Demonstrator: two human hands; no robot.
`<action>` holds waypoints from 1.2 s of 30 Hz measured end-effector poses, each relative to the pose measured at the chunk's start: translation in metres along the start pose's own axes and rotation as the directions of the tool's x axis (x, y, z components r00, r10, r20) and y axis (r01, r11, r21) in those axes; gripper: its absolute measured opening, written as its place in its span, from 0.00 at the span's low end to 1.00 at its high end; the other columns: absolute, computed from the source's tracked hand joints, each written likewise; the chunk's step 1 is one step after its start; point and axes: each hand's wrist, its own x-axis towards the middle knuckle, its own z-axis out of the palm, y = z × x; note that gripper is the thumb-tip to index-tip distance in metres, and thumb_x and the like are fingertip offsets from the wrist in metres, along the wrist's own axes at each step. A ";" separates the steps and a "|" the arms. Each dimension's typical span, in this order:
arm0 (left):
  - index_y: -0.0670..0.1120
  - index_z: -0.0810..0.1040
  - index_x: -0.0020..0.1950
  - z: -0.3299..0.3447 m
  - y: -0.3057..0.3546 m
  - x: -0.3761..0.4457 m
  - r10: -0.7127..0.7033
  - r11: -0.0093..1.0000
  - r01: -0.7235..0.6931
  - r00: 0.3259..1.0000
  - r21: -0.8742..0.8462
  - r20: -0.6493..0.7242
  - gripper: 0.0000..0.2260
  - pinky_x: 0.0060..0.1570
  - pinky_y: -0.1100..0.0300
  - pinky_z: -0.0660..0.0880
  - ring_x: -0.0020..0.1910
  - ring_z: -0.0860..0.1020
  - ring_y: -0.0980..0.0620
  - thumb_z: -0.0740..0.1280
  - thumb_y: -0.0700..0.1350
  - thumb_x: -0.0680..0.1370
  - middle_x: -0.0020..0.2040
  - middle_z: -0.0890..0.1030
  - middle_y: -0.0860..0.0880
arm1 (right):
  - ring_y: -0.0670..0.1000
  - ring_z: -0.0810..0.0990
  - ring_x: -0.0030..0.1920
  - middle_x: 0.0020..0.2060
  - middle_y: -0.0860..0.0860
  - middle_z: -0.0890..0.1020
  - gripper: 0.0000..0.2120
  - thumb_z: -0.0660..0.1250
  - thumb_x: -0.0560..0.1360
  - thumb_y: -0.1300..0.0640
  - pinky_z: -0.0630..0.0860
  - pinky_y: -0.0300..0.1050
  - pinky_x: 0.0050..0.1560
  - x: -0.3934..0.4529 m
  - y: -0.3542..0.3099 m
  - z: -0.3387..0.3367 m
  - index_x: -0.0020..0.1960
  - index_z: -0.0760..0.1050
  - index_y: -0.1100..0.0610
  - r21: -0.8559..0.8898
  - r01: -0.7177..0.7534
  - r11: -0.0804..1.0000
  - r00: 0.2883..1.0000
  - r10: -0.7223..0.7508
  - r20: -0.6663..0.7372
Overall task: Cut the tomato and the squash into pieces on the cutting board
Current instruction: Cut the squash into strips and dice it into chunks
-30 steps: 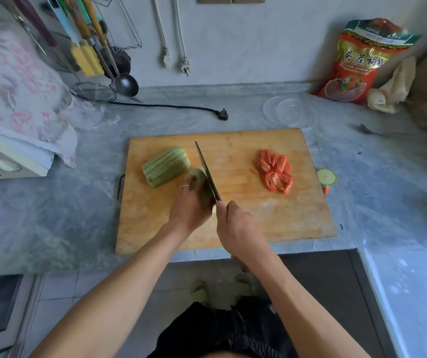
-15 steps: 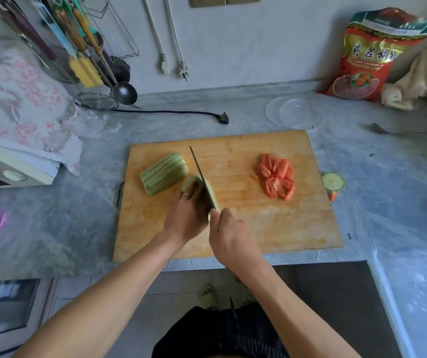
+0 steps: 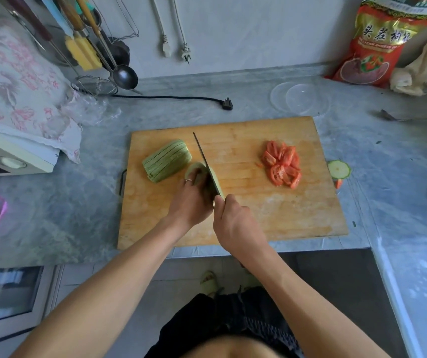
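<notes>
Knife still working the squash piece mid cutting board; left hand grips squash, right hand clutches the handle (scene barely changed). Tomato pieces unmoved.

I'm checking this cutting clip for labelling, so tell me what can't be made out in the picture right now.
Head view only:
- Knife handle: hidden inside the right hand.
- Squash piece being cut: mostly covered by the left hand and the blade.
- Left fingertips: hidden behind the blade.
- Red bag: top cut off by the frame edge.
</notes>
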 end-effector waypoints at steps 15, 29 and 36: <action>0.39 0.66 0.74 -0.001 -0.002 0.003 -0.061 0.998 0.059 0.997 0.032 0.052 0.21 0.63 0.50 0.65 0.71 0.67 0.37 0.60 0.43 0.81 0.76 0.63 0.39 | 0.54 0.70 0.29 0.35 0.57 0.73 0.17 0.47 0.85 0.46 0.62 0.45 0.28 -0.007 -0.008 0.004 0.48 0.64 0.58 0.129 -0.064 0.989 0.998 0.067 -0.014; 0.39 0.67 0.73 0.006 -0.004 0.003 -0.140 0.988 0.144 0.988 -0.055 0.066 0.23 0.67 0.44 0.66 0.70 0.64 0.36 0.63 0.43 0.79 0.73 0.65 0.38 | 0.56 0.70 0.30 0.34 0.57 0.73 0.18 0.48 0.84 0.45 0.66 0.49 0.33 0.004 -0.002 0.017 0.45 0.63 0.57 0.195 -0.109 0.975 0.994 0.110 0.007; 0.43 0.69 0.73 0.008 -0.009 0.005 -0.137 0.989 0.141 0.988 -0.049 0.064 0.24 0.65 0.48 0.66 0.68 0.67 0.34 0.66 0.42 0.77 0.72 0.68 0.40 | 0.50 0.66 0.29 0.33 0.52 0.67 0.16 0.48 0.85 0.47 0.57 0.43 0.27 0.003 0.007 0.016 0.44 0.61 0.56 0.189 -0.096 0.977 0.995 0.096 0.013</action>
